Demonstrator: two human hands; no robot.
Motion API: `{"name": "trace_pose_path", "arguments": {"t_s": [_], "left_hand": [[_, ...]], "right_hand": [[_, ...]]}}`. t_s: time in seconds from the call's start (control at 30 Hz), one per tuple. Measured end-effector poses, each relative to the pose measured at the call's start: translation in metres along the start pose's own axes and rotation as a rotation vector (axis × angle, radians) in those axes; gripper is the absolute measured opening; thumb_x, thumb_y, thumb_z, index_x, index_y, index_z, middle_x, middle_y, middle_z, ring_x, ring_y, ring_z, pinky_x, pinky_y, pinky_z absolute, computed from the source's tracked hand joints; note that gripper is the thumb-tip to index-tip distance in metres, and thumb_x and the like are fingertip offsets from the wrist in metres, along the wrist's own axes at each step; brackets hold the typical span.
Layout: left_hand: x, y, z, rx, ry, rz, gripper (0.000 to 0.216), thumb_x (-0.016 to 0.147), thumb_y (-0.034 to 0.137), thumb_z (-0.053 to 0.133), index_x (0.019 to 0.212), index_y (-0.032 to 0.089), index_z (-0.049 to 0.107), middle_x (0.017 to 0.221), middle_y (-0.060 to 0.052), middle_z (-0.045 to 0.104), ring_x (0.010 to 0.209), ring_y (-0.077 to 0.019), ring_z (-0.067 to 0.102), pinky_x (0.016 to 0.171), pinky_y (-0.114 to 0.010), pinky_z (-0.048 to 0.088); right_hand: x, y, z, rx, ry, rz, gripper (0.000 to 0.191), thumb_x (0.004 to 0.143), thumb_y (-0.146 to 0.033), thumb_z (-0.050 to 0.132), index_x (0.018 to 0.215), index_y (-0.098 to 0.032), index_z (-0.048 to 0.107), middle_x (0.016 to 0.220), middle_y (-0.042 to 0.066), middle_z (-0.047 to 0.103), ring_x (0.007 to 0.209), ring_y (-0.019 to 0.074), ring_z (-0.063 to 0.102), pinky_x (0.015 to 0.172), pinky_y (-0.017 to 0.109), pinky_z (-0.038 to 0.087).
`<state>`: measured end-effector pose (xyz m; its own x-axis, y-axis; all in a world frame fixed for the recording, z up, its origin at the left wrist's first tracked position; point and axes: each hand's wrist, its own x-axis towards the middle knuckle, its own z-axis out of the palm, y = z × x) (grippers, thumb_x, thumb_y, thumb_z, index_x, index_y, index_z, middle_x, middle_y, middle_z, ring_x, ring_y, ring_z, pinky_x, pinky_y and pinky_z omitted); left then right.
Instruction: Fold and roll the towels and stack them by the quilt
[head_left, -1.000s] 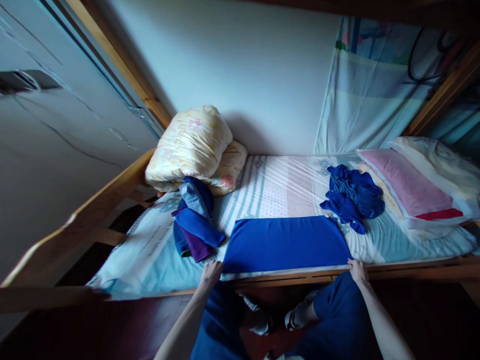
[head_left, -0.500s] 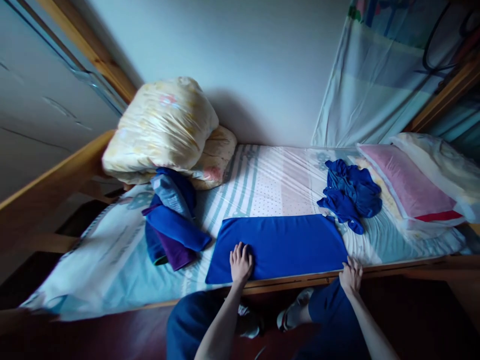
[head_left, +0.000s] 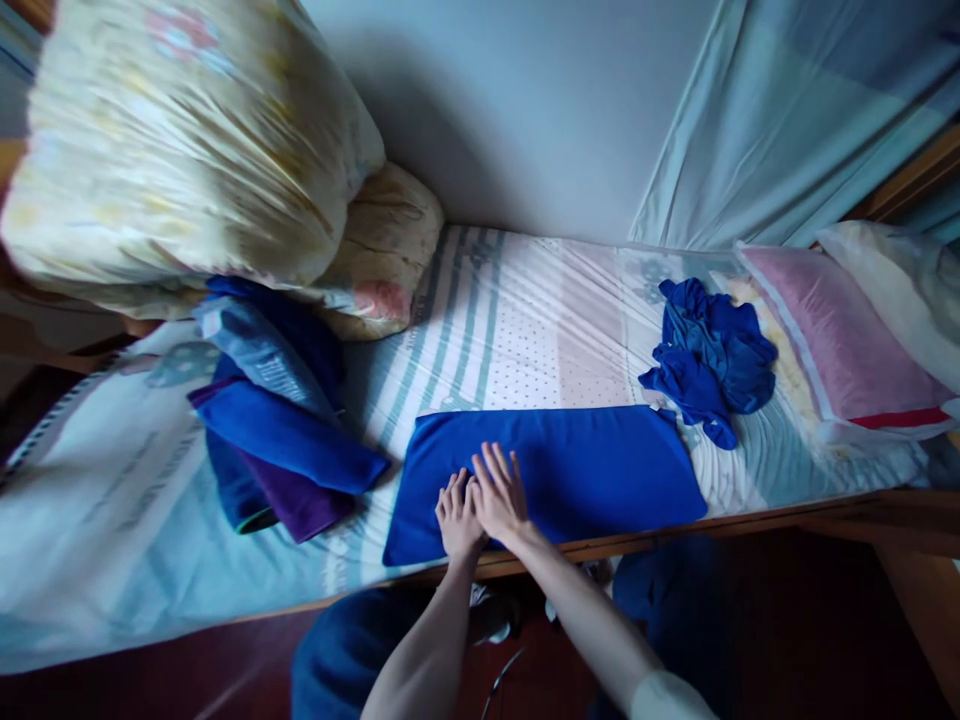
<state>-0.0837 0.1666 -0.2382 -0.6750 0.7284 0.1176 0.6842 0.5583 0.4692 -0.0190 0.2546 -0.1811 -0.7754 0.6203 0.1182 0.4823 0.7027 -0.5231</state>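
Note:
A blue cloth (head_left: 592, 470), folded into a flat long panel, lies along the front edge of the bed. My left hand (head_left: 459, 515) rests on its left part with the fingers spread and slightly bent. Right beside it, touching or slightly overlapping it, my right hand (head_left: 499, 495) lies flat on the same cloth, fingers stretched out. Neither hand grips anything. To the left is a pile of folded and rolled clothes (head_left: 292, 430) in blue, light blue and purple. A crumpled heap of blue clothing (head_left: 712, 350) sits to the right.
A large pale floral quilt (head_left: 202, 150) is stacked at the back left on another folded one (head_left: 390, 240). A pink pillow (head_left: 840, 330) lies at the right end. The wooden bed rail (head_left: 750, 525) runs along the front. A pale curtain (head_left: 742, 150) hangs behind.
My right hand has left the cloth's front right corner and moved left, over beside my left hand. My left hand stays on the cloth's left part. The view has shifted closer and downward.

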Motion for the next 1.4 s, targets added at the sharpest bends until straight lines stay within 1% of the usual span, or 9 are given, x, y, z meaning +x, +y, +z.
{"name": "trace_pose_path", "arguments": {"t_s": [0.1,0.2,0.33,0.57,0.8,1.0,1.17,1.27,1.4], "left_hand": [[0.000,-0.001,0.000,-0.007,-0.009,-0.015,0.049,0.092,0.024,0.045,0.138,0.014,0.058,0.145,-0.020,0.058,0.144,-0.0324,0.044,0.120,-0.053,0.029],[0.000,0.005,-0.003,-0.012,0.050,0.007,0.047,0.092,0.029,0.049,0.135,0.015,0.060,0.147,-0.018,0.056,0.145,-0.0328,0.042,0.121,-0.052,0.028],[0.001,0.013,-0.008,-0.017,0.076,0.023,0.046,0.092,0.028,0.047,0.134,0.014,0.060,0.148,-0.017,0.055,0.146,-0.0324,0.041,0.121,-0.052,0.028],[0.000,0.014,-0.010,-0.031,0.059,0.009,0.048,0.090,0.027,0.047,0.135,0.015,0.059,0.150,-0.017,0.053,0.147,-0.0330,0.039,0.121,-0.052,0.027],[0.001,0.014,-0.011,-0.048,0.046,-0.002,0.050,0.089,0.027,0.048,0.137,0.016,0.058,0.150,-0.017,0.053,0.147,-0.0336,0.038,0.121,-0.054,0.026],[0.001,0.016,-0.012,-0.059,0.044,-0.018,0.052,0.088,0.027,0.049,0.139,0.016,0.057,0.150,-0.017,0.052,0.147,-0.0340,0.037,0.121,-0.054,0.025],[0.002,0.019,-0.013,-0.061,0.044,-0.031,0.051,0.089,0.027,0.049,0.138,0.018,0.057,0.149,-0.016,0.054,0.147,-0.0331,0.038,0.121,-0.053,0.024],[0.002,0.019,-0.014,-0.062,0.056,-0.028,0.049,0.089,0.027,0.048,0.135,0.016,0.059,0.148,-0.018,0.055,0.146,-0.0334,0.039,0.121,-0.053,0.026],[0.001,0.019,-0.013,-0.077,0.058,-0.039,0.050,0.088,0.026,0.049,0.136,0.017,0.058,0.149,-0.017,0.054,0.147,-0.0336,0.039,0.121,-0.054,0.026]], "right_hand": [[0.002,-0.003,0.013,0.032,-0.056,-0.058,0.055,0.103,-0.027,0.043,0.157,-0.019,0.039,0.165,0.007,0.036,0.156,0.0208,0.025,0.129,0.047,0.021],[-0.017,0.027,0.003,0.001,-0.079,-0.056,0.056,0.103,-0.028,0.045,0.157,-0.017,0.038,0.162,0.009,0.041,0.154,0.0201,0.029,0.128,0.045,0.024],[-0.044,0.076,-0.026,-0.087,-0.060,-0.043,0.060,0.103,-0.033,0.045,0.160,-0.018,0.032,0.163,0.007,0.038,0.154,0.0197,0.030,0.129,0.043,0.021],[-0.082,0.158,-0.088,-0.285,-0.020,0.142,0.064,0.105,-0.038,0.037,0.163,-0.018,0.021,0.165,0.008,0.035,0.154,0.0225,0.031,0.128,0.045,0.022],[-0.118,0.239,-0.139,-0.428,0.029,0.299,0.064,0.105,-0.040,0.029,0.164,-0.015,0.018,0.167,0.010,0.030,0.155,0.0241,0.028,0.127,0.046,0.022],[-0.140,0.286,-0.166,-0.476,0.067,0.411,0.064,0.105,-0.043,0.027,0.162,-0.015,0.025,0.166,0.011,0.033,0.152,0.0261,0.033,0.125,0.048,0.027],[-0.124,0.317,-0.199,-0.359,0.110,0.395,0.051,0.103,-0.036,0.033,0.142,-0.017,0.060,0.141,0.014,0.064,0.129,0.0265,0.059,0.112,0.044,0.045],[-0.095,0.336,-0.234,-0.366,0.159,0.509,0.046,0.102,-0.029,0.035,0.131,-0.015,0.068,0.126,0.017,0.071,0.120,0.0270,0.063,0.108,0.043,0.047],[-0.049,0.364,-0.279,-0.378,-0.099,0.557,0.043,0.095,-0.020,0.050,0.136,-0.019,0.065,0.133,0.013,0.069,0.123,0.0249,0.061,0.109,0.036,0.046]]}}
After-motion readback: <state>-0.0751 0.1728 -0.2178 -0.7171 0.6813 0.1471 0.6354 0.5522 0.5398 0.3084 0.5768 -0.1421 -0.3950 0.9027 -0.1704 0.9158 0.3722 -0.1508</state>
